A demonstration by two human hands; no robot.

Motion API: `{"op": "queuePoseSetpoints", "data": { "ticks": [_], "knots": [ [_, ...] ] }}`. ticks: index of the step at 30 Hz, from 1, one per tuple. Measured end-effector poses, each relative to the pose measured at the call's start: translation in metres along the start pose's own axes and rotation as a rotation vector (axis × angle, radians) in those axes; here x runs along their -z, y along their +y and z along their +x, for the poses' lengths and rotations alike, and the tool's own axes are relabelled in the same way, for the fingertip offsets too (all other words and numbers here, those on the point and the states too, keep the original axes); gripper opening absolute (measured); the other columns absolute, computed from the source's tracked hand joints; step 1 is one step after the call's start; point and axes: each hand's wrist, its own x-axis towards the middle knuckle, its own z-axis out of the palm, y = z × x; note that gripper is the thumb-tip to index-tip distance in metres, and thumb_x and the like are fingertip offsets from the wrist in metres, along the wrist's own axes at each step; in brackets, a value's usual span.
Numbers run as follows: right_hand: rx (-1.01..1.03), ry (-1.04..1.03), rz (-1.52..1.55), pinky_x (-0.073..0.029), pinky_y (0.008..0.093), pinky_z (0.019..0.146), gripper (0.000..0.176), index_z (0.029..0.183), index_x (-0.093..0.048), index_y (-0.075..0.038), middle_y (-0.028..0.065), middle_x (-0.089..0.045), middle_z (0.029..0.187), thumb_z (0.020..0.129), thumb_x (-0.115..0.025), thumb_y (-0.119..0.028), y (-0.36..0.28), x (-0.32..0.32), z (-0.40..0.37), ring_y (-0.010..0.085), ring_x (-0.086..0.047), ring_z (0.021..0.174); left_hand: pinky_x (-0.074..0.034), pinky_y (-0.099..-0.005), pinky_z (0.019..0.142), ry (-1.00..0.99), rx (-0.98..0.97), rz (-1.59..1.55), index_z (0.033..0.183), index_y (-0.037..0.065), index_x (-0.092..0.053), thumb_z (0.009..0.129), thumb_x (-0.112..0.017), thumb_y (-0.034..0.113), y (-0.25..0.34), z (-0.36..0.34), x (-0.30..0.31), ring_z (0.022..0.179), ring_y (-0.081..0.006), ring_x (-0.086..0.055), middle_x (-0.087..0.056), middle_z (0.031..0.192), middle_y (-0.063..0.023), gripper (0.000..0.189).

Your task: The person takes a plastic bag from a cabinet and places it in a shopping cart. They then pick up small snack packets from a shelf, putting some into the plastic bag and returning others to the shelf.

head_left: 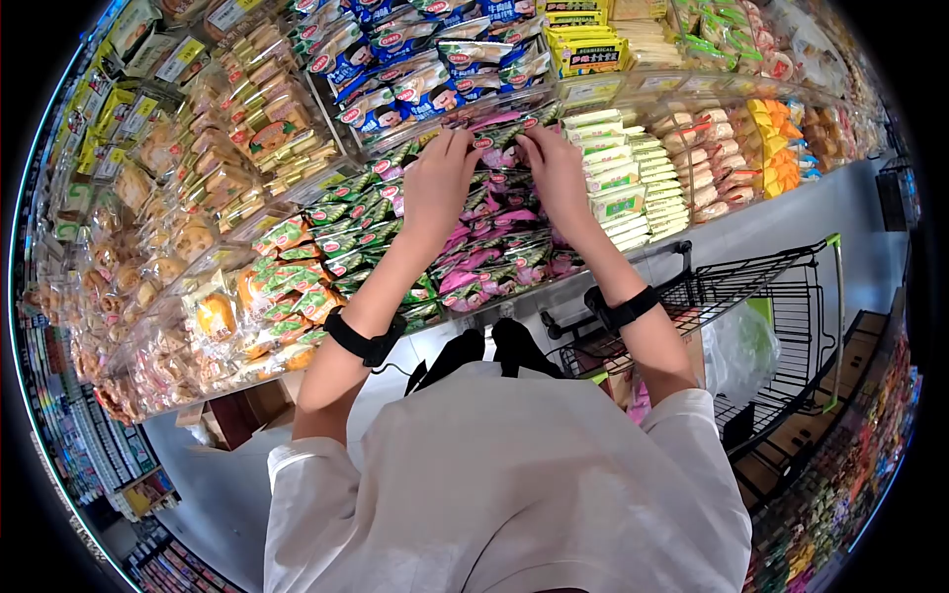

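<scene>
Both of my hands are at the back of a bin heaped with pink and dark-green snack packets [484, 247]. Between them is one pink-and-dark snack packet [499, 148] with a small red logo. My left hand [438, 183] has its bent fingers closed on the packet's left end. On the right end, the curled fingers of my right hand [560, 178] pinch it. The undersides of the fingers are hidden from above. A black band circles each of my forearms.
Blue-and-white packets [415, 64] fill the bin behind. Green-and-white packets [618, 183] lie to the right, orange-and-green ones [292, 282] to the left. A black wire shopping cart [791, 326] with a clear plastic bag stands right of my body. An open cardboard box [242, 410] is below the shelf.
</scene>
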Motion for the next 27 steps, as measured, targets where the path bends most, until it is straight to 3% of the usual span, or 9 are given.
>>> {"op": "queuePoseSetpoints", "data": {
  "ticks": [7,10,13,16,20,24,27],
  "knots": [
    [0.059,0.083,-0.068,-0.044,0.0417,0.057,0.013,0.076,-0.054,0.002,0.0180,-0.057,0.069,0.081,-0.060,-0.008,0.001,-0.014,0.003,0.0347,-0.057,0.064,-0.044,-0.0360,0.054,0.036,-0.020,0.034,0.093,0.005,-0.052,0.084,-0.060,0.013,-0.001,0.005,-0.014,0.067,-0.0264,-0.056,-0.054,0.078,-0.0085,0.015],
    [-0.031,0.026,0.040,-0.045,0.0410,0.059,0.007,0.081,-0.056,0.001,0.0164,-0.057,0.069,0.081,-0.059,-0.006,-0.003,-0.006,0.000,0.0339,-0.057,0.064,-0.044,-0.0368,0.055,0.046,-0.021,0.051,0.092,0.005,-0.052,0.083,-0.060,0.014,-0.004,0.004,-0.017,0.067,-0.0267,-0.057,-0.054,0.078,-0.0082,0.015],
    [0.011,0.099,0.138,-0.046,0.0393,0.062,0.008,0.088,-0.059,-0.001,0.0143,-0.058,0.074,0.080,-0.059,-0.003,0.001,0.005,-0.004,0.0318,-0.058,0.068,-0.045,-0.0369,0.055,0.051,-0.029,0.068,0.091,0.006,-0.052,0.083,-0.060,0.014,-0.002,0.003,-0.015,0.068,-0.0270,-0.057,-0.054,0.078,-0.0082,0.014],
    [0.105,0.126,-0.076,-0.047,0.0334,0.064,0.017,0.099,-0.061,-0.004,0.0106,-0.060,0.077,0.082,-0.059,-0.004,0.009,0.018,0.002,0.0237,-0.057,0.065,-0.046,-0.0366,0.055,0.024,-0.049,0.079,0.093,0.007,-0.055,0.083,-0.059,0.014,0.003,0.001,-0.012,0.069,-0.0270,-0.057,-0.054,0.078,-0.0081,0.013],
    [0.223,-0.012,-0.211,-0.046,0.0359,0.069,0.032,0.114,-0.058,-0.011,0.0118,-0.055,0.085,0.083,-0.057,-0.004,0.004,0.023,0.008,0.0273,-0.055,0.078,-0.046,-0.0363,0.054,-0.029,-0.124,0.034,0.102,0.011,-0.059,0.083,-0.058,0.013,0.010,0.004,-0.016,0.069,-0.0258,-0.058,-0.053,0.077,-0.0075,0.020],
    [0.218,0.012,-0.210,-0.045,0.0379,0.071,0.035,0.117,-0.056,-0.010,0.0137,-0.053,0.087,0.083,-0.057,-0.005,0.012,0.009,0.008,0.0305,-0.053,0.081,-0.050,-0.0328,0.057,-0.071,-0.141,0.123,0.105,0.010,-0.060,0.074,-0.061,0.008,0.016,0.006,-0.014,0.081,-0.0214,-0.060,-0.056,0.082,-0.0065,0.031],
    [0.190,0.021,-0.236,-0.045,0.0385,0.072,0.035,0.117,-0.055,-0.008,0.0145,-0.053,0.087,0.082,-0.057,-0.006,0.012,0.007,0.007,0.0313,-0.053,0.082,-0.050,-0.0322,0.057,-0.062,-0.134,0.154,0.106,0.010,-0.061,0.074,-0.062,0.009,0.016,0.006,-0.015,0.081,-0.0213,-0.060,-0.057,0.082,-0.0063,0.031]
  ]
}}
